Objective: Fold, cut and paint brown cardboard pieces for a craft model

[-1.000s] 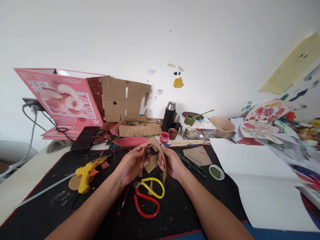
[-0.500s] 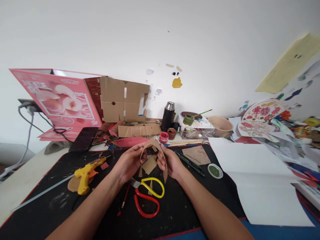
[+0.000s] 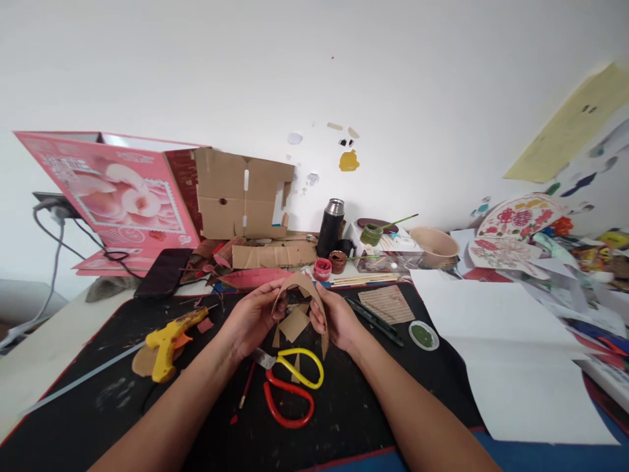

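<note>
Between my two hands a strip of brown cardboard (image 3: 299, 282) is bent into an arch. My left hand (image 3: 255, 318) pinches its left end, and my right hand (image 3: 335, 318) grips the right end, whose tip points down. Beneath the arch lie several cardboard scraps (image 3: 295, 324) on the black mat. Just below my hands rest scissors with one yellow and one red handle (image 3: 289, 406), their blades partly hidden by my left wrist. A pencil (image 3: 246, 387) lies beside them.
A yellow hot glue gun (image 3: 170, 341) lies on the left of the mat. Dark green pens (image 3: 376, 321), corrugated cardboard (image 3: 386, 305) and a lid of green paint (image 3: 423, 335) are to the right. Paint jars (image 3: 322, 269) and a black thermos (image 3: 331, 229) stand behind; white paper (image 3: 511, 354) covers the right side.
The cardboard arch has tilted slightly, with its left side shifted a little to the left. Both hands keep their hold. The view has moved very slightly.
</note>
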The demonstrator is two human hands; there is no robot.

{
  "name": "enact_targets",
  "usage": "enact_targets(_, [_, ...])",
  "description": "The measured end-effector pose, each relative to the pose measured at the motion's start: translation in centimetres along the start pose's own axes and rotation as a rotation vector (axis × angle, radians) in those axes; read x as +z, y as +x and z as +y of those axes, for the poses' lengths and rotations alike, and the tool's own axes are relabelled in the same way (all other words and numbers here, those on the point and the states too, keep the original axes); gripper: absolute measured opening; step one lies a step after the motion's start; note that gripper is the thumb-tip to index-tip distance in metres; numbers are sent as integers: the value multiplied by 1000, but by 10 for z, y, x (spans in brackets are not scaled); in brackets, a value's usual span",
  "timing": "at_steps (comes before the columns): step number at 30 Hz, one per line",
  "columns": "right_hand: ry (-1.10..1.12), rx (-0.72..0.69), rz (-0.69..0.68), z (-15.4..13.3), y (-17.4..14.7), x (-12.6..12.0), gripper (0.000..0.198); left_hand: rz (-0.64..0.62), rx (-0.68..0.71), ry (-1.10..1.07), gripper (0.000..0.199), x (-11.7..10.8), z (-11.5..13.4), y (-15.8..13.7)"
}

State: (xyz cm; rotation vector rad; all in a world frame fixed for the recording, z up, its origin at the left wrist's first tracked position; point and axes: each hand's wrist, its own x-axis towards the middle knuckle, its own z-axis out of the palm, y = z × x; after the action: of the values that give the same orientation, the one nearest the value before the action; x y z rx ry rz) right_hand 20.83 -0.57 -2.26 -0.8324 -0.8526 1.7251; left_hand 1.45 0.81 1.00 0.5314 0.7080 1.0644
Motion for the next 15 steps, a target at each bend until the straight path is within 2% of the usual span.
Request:
enact_targets(3, [24,43,-23,-4,-2,0,58,-36,73,81,29,2,2,-3])
enact_targets(7, [131,152,-94,-11,-3,-2,53,-94,213,247,48,1,2,-6])
enact_targets(9, [184,182,-131,-14,-3,-3,50,-150,288,425,53,-1,1,-6])
enact_targets(11, [206,205,-178,-16,-3,-5,49,-175,418,663,55,-3,-1,-6])
enact_targets(13, [201,224,-224,-17,-3,-6,51,-153,573,870,57,-3,-2,-7])
enact_targets(15, [178,228,-248,-17,-3,-4,51,-122,682,983,61,1,-1,-10])
